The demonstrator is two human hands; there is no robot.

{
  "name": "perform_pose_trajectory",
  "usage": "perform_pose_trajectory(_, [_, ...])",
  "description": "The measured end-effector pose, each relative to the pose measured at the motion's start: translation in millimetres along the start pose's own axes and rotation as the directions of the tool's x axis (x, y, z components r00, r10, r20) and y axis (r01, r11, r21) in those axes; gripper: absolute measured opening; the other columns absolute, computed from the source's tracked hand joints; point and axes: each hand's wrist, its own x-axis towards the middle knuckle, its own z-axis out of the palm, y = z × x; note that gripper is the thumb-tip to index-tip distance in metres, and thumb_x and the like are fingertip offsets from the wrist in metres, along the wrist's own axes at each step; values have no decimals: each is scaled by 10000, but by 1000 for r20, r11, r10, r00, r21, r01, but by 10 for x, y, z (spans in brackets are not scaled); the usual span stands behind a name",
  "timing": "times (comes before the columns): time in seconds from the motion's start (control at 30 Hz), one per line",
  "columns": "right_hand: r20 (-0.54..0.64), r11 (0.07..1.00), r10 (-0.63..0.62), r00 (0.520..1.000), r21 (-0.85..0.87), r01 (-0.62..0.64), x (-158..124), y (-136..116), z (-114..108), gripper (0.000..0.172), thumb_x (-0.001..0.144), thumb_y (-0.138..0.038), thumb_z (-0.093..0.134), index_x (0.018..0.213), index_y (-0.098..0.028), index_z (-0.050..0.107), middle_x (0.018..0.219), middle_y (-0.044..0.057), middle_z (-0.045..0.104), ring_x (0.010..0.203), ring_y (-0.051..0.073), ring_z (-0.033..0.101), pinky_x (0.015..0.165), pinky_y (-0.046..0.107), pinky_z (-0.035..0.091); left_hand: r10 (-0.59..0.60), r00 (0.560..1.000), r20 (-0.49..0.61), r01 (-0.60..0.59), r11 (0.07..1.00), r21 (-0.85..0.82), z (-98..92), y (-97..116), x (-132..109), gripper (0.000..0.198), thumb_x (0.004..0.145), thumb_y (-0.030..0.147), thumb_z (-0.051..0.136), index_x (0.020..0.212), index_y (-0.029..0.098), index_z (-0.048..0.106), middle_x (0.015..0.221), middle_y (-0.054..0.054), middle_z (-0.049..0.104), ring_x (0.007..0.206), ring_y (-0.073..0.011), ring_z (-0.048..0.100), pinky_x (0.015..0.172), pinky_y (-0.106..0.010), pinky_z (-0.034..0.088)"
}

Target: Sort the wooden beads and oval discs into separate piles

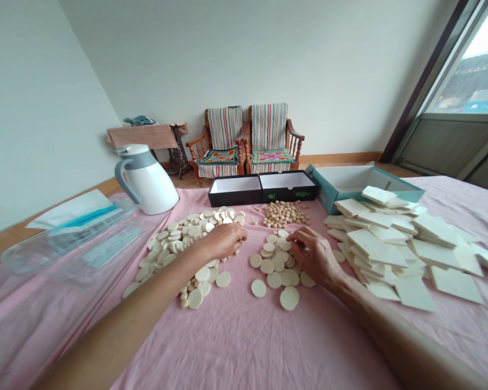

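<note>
My left hand (226, 241) hovers at the right edge of a wide heap of pale wooden discs (174, 238), its fingers pinched together; whatever is between them is hidden. Small wooden beads (185, 295) lie mixed among the discs near that wrist. My right hand (315, 255) reaches over the right side of a smaller pile of round wooden discs (267, 266). Its fingers are curled in, with the tips at the pile's upper discs, and I cannot make out what they hold. Beyond the hands sits a heap of small round wooden beads (284, 214).
Square wooden boards (378, 238) are heaped on the right, before a teal box (337, 189). Two open black boxes (236, 199) stand at the back. On the left are a white jug (152, 187) and clear plastic packaging (85, 238). A pink cloth (236, 346) covers the surface.
</note>
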Motion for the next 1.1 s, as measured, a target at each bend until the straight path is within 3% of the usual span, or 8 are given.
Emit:
perform_pose_trajectory(0.27, [-12, 1000, -11, 1000, 8, 11, 6, -21, -1, 177, 763, -86, 486, 765, -175, 638, 799, 44, 619, 704, 142, 565, 646, 248, 418, -48, 994, -100, 47, 999, -9, -3, 50, 301, 153, 706, 82, 536, 764, 177, 641, 772, -39, 665, 747, -172, 612, 670, -237, 437])
perform_pose_trajectory(0.43, [-5, 1000, -3, 1000, 14, 4, 11, 8, -6, 170, 769, -93, 492, 783, -178, 639, 806, 39, 614, 685, 133, 552, 633, 244, 413, -139, 957, -256, 122, 989, -81, -100, 75, 576, 372, 775, 80, 459, 1119, 163, 573, 954, -53, 668, 812, -149, 613, 744, -243, 452])
perform_pose_trajectory(0.5, [-2, 1000, -2, 1000, 15, 2, 14, 17, -3, 175, 774, -96, 486, 787, -178, 641, 806, 38, 614, 685, 132, 550, 637, 245, 414, -130, 965, -227, 112, 989, -93, -142, 65, 551, 337, 771, 80, 464, 1067, 163, 603, 935, -43, 674, 809, -143, 615, 734, -230, 448])
perform_pose_trajectory(0.63, [1, 1000, -13, 1000, 4, 13, 12, 25, 13, 173, 773, -100, 487, 779, -179, 641, 795, 38, 613, 702, 139, 551, 652, 248, 416, -61, 998, -32, 58, 995, -87, -192, 33, 298, 200, 652, 48, 568, 779, 168, 665, 730, 4, 665, 685, -129, 602, 605, -189, 412])
perform_pose_trajectory(0.73, [7, 1000, -17, 1000, 2, 17, 8, 30, 28, 173, 770, -99, 488, 775, -182, 640, 809, 41, 618, 712, 140, 557, 654, 246, 417, -39, 992, 116, 45, 998, -50, -180, 31, 121, 176, 611, 96, 656, 769, 174, 661, 700, 17, 653, 651, -126, 582, 575, -189, 389])
perform_pose_trajectory(0.8, [9, 1000, -14, 1000, 4, 14, 6, 34, 34, 173, 768, -99, 489, 775, -182, 640, 815, 42, 619, 715, 140, 559, 659, 246, 418, -47, 988, 150, 51, 998, -20, -146, 39, 71, 115, 633, 114, 659, 733, 170, 648, 724, 5, 658, 684, -132, 582, 605, -198, 390])
perform_pose_trajectory(1.0, [7, 1000, -22, 1000, 4, 22, 4, 40, 31, 167, 767, -104, 492, 777, -182, 639, 811, 40, 616, 711, 139, 559, 665, 248, 422, -88, 993, 82, 87, 996, 12, -72, 57, 219, 121, 574, 45, 638, 586, 158, 597, 648, 3, 628, 660, -143, 572, 597, -214, 393])
perform_pose_trajectory(1.1, [8, 1000, -20, 1000, 4, 20, 7, 38, 22, 173, 771, -107, 484, 783, -183, 639, 808, 39, 614, 704, 138, 556, 661, 249, 423, -139, 987, -85, 140, 990, 13, -125, 79, 349, 202, 666, 20, 513, 758, 152, 636, 802, -33, 653, 771, -152, 587, 688, -232, 428])
